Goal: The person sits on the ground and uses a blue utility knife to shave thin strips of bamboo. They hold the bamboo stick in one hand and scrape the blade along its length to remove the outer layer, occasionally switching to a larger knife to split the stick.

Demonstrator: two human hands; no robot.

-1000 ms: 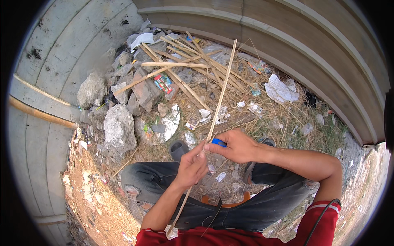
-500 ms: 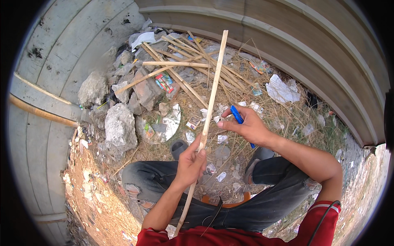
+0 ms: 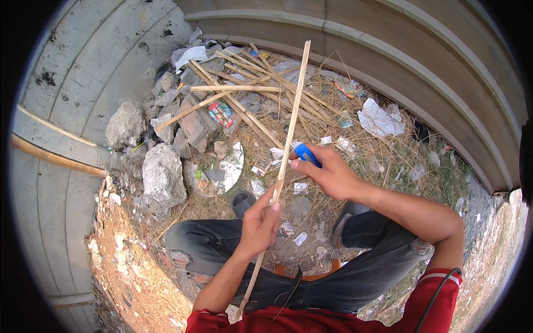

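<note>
A long pale bamboo strip point(image 3: 297, 105) slants up from my lap past my knees, its far end pointing at the brown wall. My left hand point(image 3: 260, 225) is closed round its middle, just below a node. Close to the strip's right side, my right hand point(image 3: 336, 172) grips a blue utility knife point(image 3: 307, 155). The knife's front end is at or very near the strip above the node; I cannot tell whether the blade touches it. Most of the knife's handle is hidden in my palm.
More bamboo strips point(image 3: 236, 88) lie in a loose heap ahead. Rocks point(image 3: 164, 175) and broken brick are piled at the left. Paper scraps point(image 3: 382, 117) and dry grass litter the ground. Grey metal sheeting point(image 3: 83, 61) and a brown ribbed wall point(image 3: 411, 61) enclose the spot.
My right hand has moved slightly left and turned, bringing the blue utility knife up to the bamboo strip. The strip has tipped slightly to the right; my left hand keeps its hold.
</note>
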